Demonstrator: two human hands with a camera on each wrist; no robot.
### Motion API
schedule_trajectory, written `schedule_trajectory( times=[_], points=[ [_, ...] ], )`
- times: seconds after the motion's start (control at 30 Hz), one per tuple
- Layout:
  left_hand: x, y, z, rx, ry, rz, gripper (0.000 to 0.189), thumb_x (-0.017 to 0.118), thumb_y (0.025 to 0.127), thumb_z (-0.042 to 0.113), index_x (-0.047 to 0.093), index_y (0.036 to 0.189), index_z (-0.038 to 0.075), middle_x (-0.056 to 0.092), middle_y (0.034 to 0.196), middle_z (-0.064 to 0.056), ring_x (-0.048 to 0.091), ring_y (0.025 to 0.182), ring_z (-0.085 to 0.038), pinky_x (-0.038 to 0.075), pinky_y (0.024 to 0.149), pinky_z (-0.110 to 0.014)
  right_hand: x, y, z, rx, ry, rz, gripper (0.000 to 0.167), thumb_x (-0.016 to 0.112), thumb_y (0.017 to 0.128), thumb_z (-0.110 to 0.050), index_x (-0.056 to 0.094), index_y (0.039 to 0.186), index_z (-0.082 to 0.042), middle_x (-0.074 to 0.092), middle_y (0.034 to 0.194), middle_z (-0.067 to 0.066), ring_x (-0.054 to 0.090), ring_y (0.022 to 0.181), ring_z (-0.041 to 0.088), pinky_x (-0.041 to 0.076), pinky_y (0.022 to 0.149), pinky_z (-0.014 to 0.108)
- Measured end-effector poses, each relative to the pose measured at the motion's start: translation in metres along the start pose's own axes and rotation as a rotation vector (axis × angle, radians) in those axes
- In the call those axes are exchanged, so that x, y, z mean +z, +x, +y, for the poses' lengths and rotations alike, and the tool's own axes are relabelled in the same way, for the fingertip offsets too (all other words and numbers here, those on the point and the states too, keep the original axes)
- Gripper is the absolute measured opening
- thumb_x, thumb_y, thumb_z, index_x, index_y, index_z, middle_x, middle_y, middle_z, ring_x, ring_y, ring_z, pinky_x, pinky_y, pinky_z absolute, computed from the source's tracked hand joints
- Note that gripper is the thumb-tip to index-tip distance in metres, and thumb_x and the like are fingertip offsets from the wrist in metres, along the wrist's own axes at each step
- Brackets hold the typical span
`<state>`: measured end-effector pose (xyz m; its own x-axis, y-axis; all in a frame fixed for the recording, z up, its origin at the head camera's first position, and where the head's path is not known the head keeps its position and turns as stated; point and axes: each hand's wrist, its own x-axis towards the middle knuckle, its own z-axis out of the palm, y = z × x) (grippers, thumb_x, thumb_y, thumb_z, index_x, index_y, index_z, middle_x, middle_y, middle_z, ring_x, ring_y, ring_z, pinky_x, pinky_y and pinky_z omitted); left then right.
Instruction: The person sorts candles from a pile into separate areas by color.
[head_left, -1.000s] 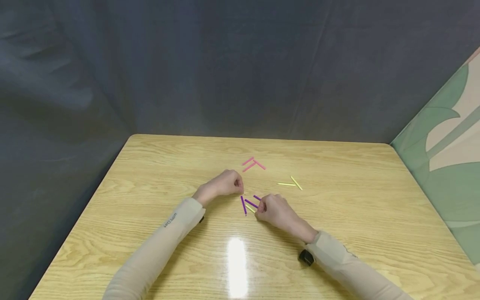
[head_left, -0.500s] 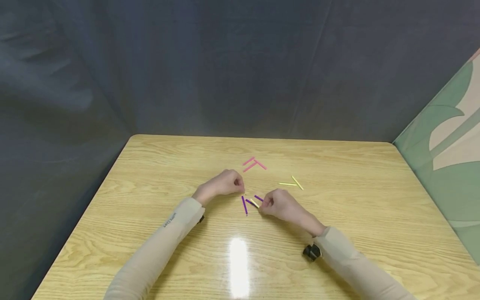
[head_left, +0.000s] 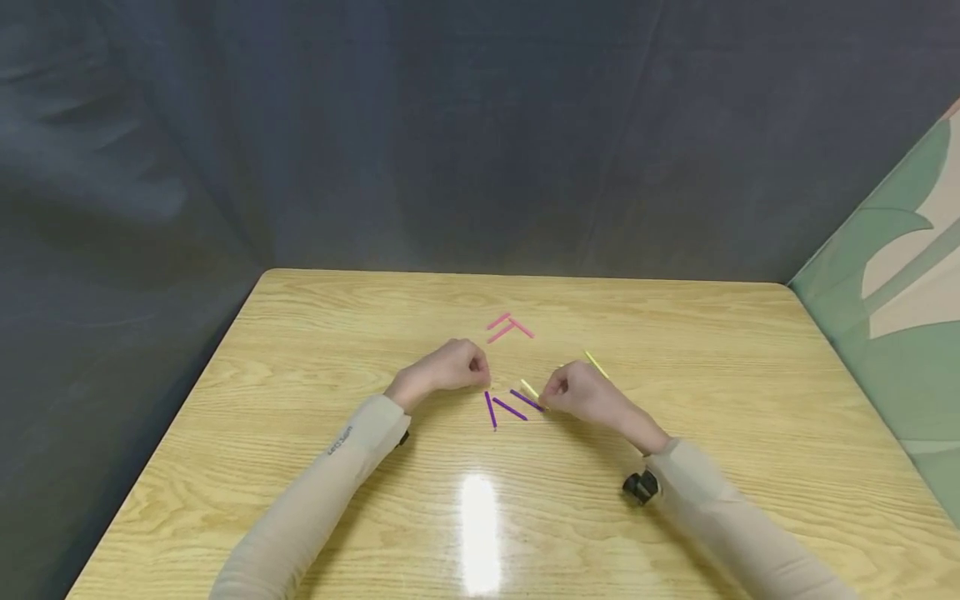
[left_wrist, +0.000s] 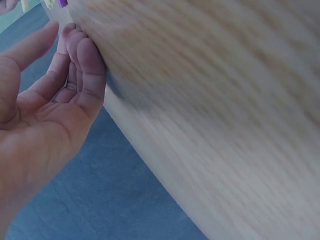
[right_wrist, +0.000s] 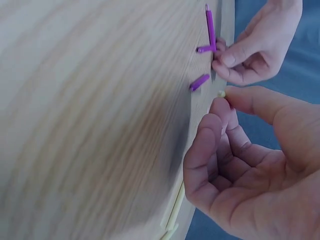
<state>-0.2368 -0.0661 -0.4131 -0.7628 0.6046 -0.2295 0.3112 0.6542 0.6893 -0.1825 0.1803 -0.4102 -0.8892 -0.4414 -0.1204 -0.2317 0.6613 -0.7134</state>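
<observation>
My right hand [head_left: 588,393] pinches a thin yellow stick [head_left: 529,389] between thumb and fingertip, just above the table. In the right wrist view only the small end of that yellow stick [right_wrist: 221,93] shows. Below it lie three purple sticks: a left one [head_left: 491,410], a middle one [head_left: 510,408] and a right one [head_left: 527,400]. One purple stick [right_wrist: 210,25] has a pale, wick-like tip. My left hand [head_left: 450,367] rests on the table by the purple sticks; in the left wrist view its fingers are loosely curled, thumb apart, with nothing held.
Three pink sticks [head_left: 501,333] lie farther back on the wooden table [head_left: 337,325]. Beyond my right hand lies another yellow stick [head_left: 596,364]; a second beside it is mostly hidden by the hand. Dark cloth [head_left: 450,142] hangs behind the table.
My right hand has moved right and away from me with the yellow stick, passing over the purple sticks and uncovering them. The left hand has stayed in place.
</observation>
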Motion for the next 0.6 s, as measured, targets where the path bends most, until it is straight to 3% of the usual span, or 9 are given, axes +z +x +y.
schedule_trajectory(
  times=[0.33,0.6],
  points=[
    [-0.002,-0.004,-0.003,0.009,-0.018,-0.022,0.005,0.066,0.090,0.008,0.070,0.091,0.005,0.066,0.086,0.000,0.059,0.077,-0.013,0.050,0.074,-0.026,-0.011,0.003,0.009,0.046,-0.015,-0.028,0.009,0.066,0.084,-0.003,0.072,0.079,-0.005,0.070,0.079,0.001,0.044,0.058,0.008,0.036,0.051,0.021],
    [-0.005,-0.004,-0.003,0.010,-0.033,-0.049,0.007,0.066,0.090,0.007,0.070,0.094,0.004,0.066,0.087,0.000,0.057,0.075,-0.012,0.049,0.071,-0.025,-0.027,0.000,0.018,0.106,-0.009,-0.027,0.010,0.066,0.087,-0.009,0.072,0.081,-0.002,0.069,0.074,0.003,0.050,0.059,0.009,0.037,0.051,0.022]
  ],
)
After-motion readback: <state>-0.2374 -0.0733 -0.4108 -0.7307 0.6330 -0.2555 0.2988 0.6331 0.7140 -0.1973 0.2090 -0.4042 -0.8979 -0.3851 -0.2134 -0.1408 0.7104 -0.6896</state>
